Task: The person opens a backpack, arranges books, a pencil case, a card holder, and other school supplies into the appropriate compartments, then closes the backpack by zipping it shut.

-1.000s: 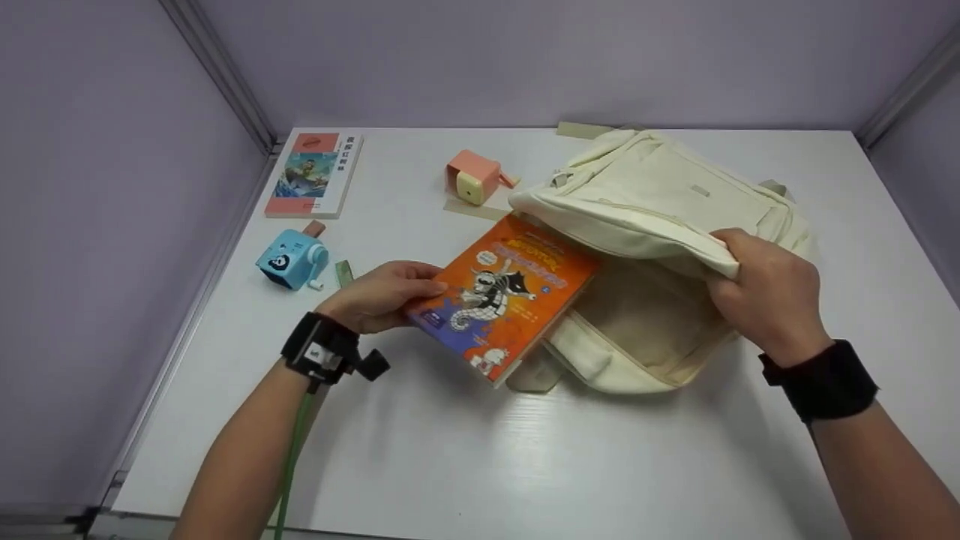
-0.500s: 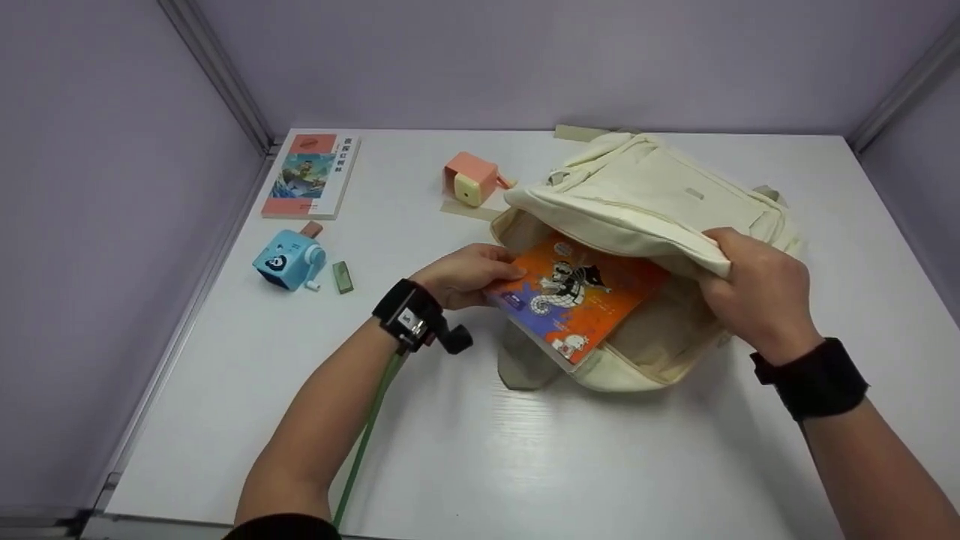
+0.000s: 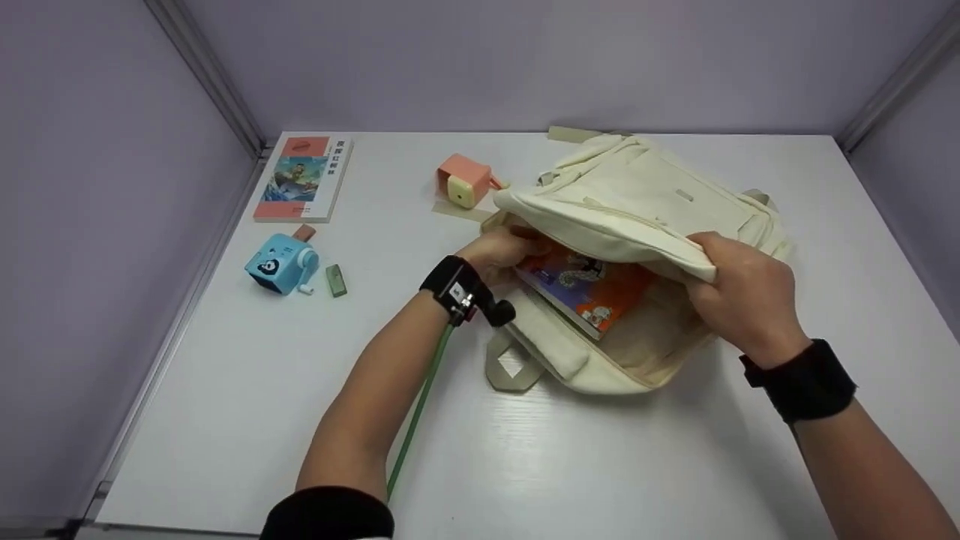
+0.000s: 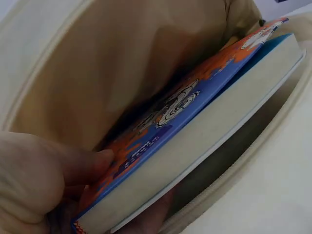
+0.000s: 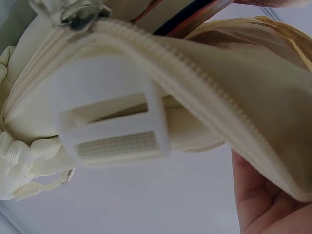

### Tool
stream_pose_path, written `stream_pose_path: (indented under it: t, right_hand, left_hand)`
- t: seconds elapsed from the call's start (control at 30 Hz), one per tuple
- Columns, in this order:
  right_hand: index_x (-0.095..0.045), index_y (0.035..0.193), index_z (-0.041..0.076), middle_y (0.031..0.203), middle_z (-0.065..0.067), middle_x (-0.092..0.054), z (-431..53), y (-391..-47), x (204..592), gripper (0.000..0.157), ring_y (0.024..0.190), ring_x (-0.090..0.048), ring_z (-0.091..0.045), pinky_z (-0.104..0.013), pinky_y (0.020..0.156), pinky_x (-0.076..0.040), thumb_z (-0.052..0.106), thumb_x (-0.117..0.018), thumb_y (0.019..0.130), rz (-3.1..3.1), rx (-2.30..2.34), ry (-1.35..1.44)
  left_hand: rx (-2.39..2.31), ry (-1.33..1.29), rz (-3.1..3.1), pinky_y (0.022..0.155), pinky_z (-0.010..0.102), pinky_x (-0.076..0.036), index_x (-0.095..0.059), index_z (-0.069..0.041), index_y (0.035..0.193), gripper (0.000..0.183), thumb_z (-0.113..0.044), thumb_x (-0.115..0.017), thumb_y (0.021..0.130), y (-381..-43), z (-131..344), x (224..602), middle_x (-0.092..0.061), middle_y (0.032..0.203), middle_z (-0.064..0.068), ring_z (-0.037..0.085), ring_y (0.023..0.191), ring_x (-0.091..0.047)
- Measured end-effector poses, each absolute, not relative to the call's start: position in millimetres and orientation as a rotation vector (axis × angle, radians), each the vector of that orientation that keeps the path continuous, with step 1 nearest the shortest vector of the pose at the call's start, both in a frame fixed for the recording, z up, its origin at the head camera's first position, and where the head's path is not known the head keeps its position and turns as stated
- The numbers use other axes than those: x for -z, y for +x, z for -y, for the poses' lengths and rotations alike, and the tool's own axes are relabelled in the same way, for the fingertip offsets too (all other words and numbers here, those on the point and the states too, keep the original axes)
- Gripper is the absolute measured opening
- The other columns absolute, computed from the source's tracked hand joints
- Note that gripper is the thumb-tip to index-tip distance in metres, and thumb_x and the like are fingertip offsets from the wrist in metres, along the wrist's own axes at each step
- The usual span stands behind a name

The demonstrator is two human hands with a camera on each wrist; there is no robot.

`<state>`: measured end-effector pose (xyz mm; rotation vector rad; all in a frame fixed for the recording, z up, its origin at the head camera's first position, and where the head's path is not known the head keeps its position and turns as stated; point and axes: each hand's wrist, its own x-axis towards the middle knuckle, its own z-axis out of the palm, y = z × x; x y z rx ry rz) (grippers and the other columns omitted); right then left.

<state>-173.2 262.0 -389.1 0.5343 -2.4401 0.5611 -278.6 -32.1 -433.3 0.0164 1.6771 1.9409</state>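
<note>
A cream backpack [image 3: 637,191] lies on the white table with its zipped mouth gaping toward me. My right hand [image 3: 746,296] grips the upper edge of that mouth and holds it raised. In the right wrist view, fingers [image 5: 263,200] curl against the zipper edge [image 5: 219,112]. My left hand [image 3: 499,251] reaches into the opening and pinches an orange and purple book [image 3: 589,289] by its corner. In the left wrist view the thumb [image 4: 92,163] lies on the cover of the book [image 4: 195,126], with fingers beneath. Part of the book's far end is hidden under the upper flap.
At the far left lies another book [image 3: 304,178] with a picture cover. Near it are a blue pencil sharpener [image 3: 279,262], a green eraser [image 3: 336,280] and a reddish-brown eraser [image 3: 304,232]. A pink sharpener [image 3: 463,180] stands left of the bag. Walls border the table.
My left hand has moved right and carried the orange book from outside the backpack's mouth into it. My right hand keeps its grip on the raised edge.
</note>
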Motion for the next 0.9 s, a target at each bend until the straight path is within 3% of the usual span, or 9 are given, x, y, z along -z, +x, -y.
stream_pose_path:
  t: [0.13, 0.27, 0.37, 0.5, 0.63, 0.73, 0.9]
  right_hand:
    - [-0.075, 0.103, 0.005, 0.094, -0.012, -0.076, -263, -173, 391, 0.019, 0.082, -0.072, -0.032, -0.052, 0.059, -0.050, 0.009, -0.077, 0.085, 2.426, -0.559, 0.535]
    - [-0.075, 0.103, 0.007, 0.095, -0.011, -0.076, -264, -172, 392, 0.018, 0.084, -0.072, -0.032, -0.051, 0.060, -0.050, 0.007, -0.074, 0.085, 2.423, -0.547, 0.538]
    - [-0.075, 0.103, 0.008, 0.095, -0.010, -0.076, -264, -173, 394, 0.017, 0.084, -0.072, -0.032, -0.051, 0.060, -0.050, 0.008, -0.074, 0.085, 2.424, -0.541, 0.536]
    - [-0.075, 0.102, 0.009, 0.095, -0.009, -0.076, -264, -173, 394, 0.018, 0.084, -0.072, -0.031, -0.052, 0.059, -0.050, 0.008, -0.074, 0.085, 2.426, -0.541, 0.533]
    - [-0.076, 0.103, 0.009, 0.096, -0.010, -0.076, -264, -173, 394, 0.020, 0.085, -0.072, -0.032, -0.053, 0.060, -0.050, 0.006, -0.073, 0.084, 2.431, -0.540, 0.524]
    - [-0.076, 0.104, 0.010, 0.096, -0.009, -0.076, -266, -172, 394, 0.019, 0.085, -0.072, -0.032, -0.053, 0.060, -0.050, 0.007, -0.072, 0.085, 2.435, -0.542, 0.514]
    - [-0.076, 0.103, 0.010, 0.095, -0.009, -0.076, -266, -171, 393, 0.017, 0.085, -0.072, -0.031, -0.053, 0.060, -0.050, 0.010, -0.074, 0.087, 2.439, -0.549, 0.511]
  left_hand:
    - [-2.016, 0.004, -1.664, 0.076, 0.029, -0.053, -0.071, -0.006, 0.097, 0.006, 0.000, -0.069, 0.096, -287, 23, 444, -0.067, 0.090, 0.006, 0.018, 0.082, -0.063]
    - [-2.032, -0.024, -1.802, 0.085, 0.037, -0.056, -0.068, -0.009, 0.117, 0.027, -0.003, -0.075, 0.092, -290, 18, 453, -0.065, 0.106, 0.007, 0.022, 0.098, -0.064]
    - [-2.023, 0.022, -1.989, 0.090, 0.034, -0.053, -0.066, -0.010, 0.126, 0.037, -0.002, -0.076, 0.091, -294, 15, 459, -0.065, 0.113, 0.006, 0.020, 0.101, -0.062]
    - [-2.043, 0.116, -2.166, 0.089, 0.024, -0.047, -0.067, -0.009, 0.122, 0.032, -0.002, -0.075, 0.092, -296, 13, 464, -0.066, 0.111, 0.002, 0.012, 0.097, -0.059]
    - [-2.056, 0.153, -2.058, 0.079, 0.026, -0.048, -0.065, -0.008, 0.107, 0.018, -0.001, -0.072, 0.092, -294, 15, 460, -0.060, 0.094, 0.001, 0.014, 0.086, -0.056]
    - [-2.032, 0.162, -1.989, 0.076, 0.027, -0.048, -0.065, -0.007, 0.104, 0.020, 0.006, -0.071, 0.089, -291, 18, 457, -0.058, 0.090, 0.003, 0.016, 0.083, -0.056]
    - [-1.937, 0.241, -2.137, 0.092, 0.025, -0.047, -0.067, -0.012, 0.126, 0.038, 0.002, -0.073, 0.091, -284, 22, 459, -0.065, 0.114, 0.001, 0.015, 0.103, -0.059]
